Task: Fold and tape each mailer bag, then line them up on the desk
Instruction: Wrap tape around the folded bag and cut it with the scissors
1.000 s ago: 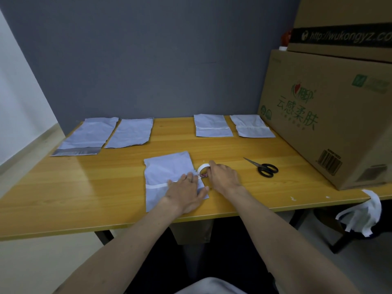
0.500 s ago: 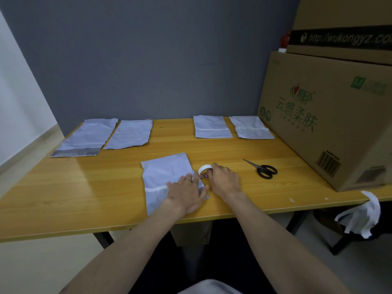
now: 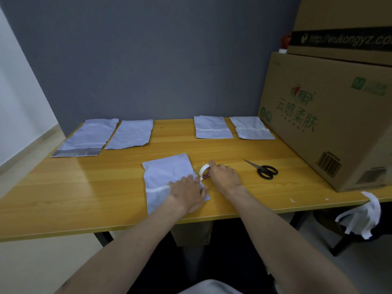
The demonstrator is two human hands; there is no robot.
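Pressing flat on the folded mailer bag (image 3: 167,177), the left hand (image 3: 188,193) has barely shifted while the right hand (image 3: 224,177) still grips the tape roll (image 3: 204,169), so taping seems underway.

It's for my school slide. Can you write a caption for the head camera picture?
Left hand presses a folded mailer bag flat while right hand holds the tape roll.

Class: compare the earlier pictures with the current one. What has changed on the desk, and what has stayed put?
Very little changed. The left hand still presses the mailer bag flat, and the right hand still holds the tape roll at its edge. The scissors and four far bags stayed put.
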